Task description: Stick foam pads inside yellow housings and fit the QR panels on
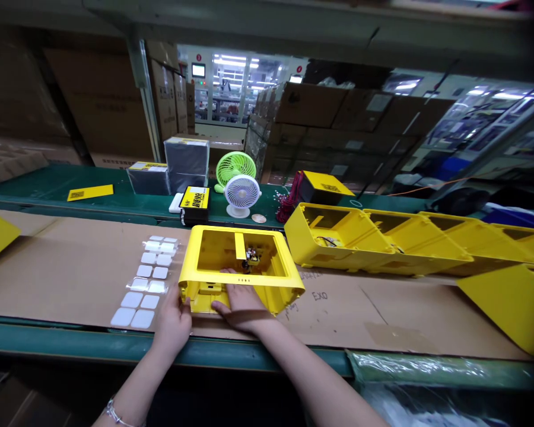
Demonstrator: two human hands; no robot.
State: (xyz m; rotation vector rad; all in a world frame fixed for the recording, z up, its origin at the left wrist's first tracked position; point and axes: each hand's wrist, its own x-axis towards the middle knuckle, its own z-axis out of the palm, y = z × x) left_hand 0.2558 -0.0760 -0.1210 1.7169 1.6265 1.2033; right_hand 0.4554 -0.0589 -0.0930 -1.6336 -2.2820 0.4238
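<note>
left hand point(173, 323), fingers pressed together on near-left corner of yellow housing point(238, 279), right hand point(242, 308) spread on its near edge, fourteen white pads point(145, 271) just left, four housings point(338, 249) in a row right

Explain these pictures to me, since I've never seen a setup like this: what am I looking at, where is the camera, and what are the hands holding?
This single picture comes from a camera worn on a person's head, looking forward and down, so the arms reach in from the bottom. There is no machine here, just bare hands. The left hand and right hand are both on the front edge of a yellow plastic housing, an open, frame-like shell with a small wired part inside. It sits on a cardboard sheet covering a long workbench. To the left lie white square pads, and to the right stands a row of similar yellow housings.
</note>
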